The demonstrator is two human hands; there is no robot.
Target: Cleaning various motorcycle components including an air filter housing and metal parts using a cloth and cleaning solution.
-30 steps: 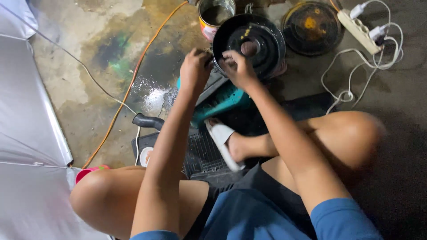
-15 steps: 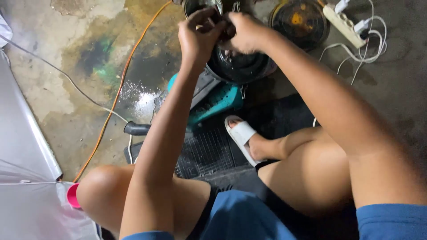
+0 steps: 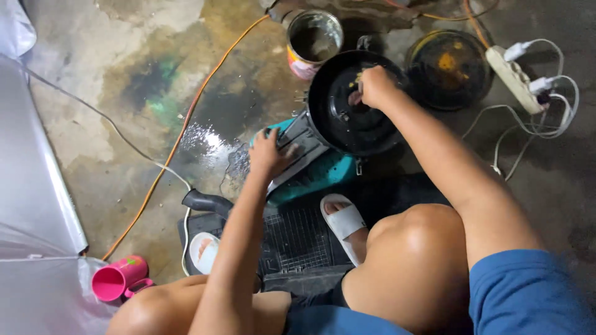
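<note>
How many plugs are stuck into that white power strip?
2. Both white plugs sit on the power strip at the upper right: one plug near its far end, the other near its near end. The near tip reaches the second plug, so nothing more seems hidden.

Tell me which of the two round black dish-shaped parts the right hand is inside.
The nearer, larger black round part; the right hand reaches into it. The other, with yellow stains, lies untouched beyond.

The left hand (image 3: 271, 151) lay palm-down, fingers spread, its forearm stretched straight ahead. The right hand (image 3: 375, 85) reached farther forward, fingers curled in a closed grip, apparently pinching something small.
</note>
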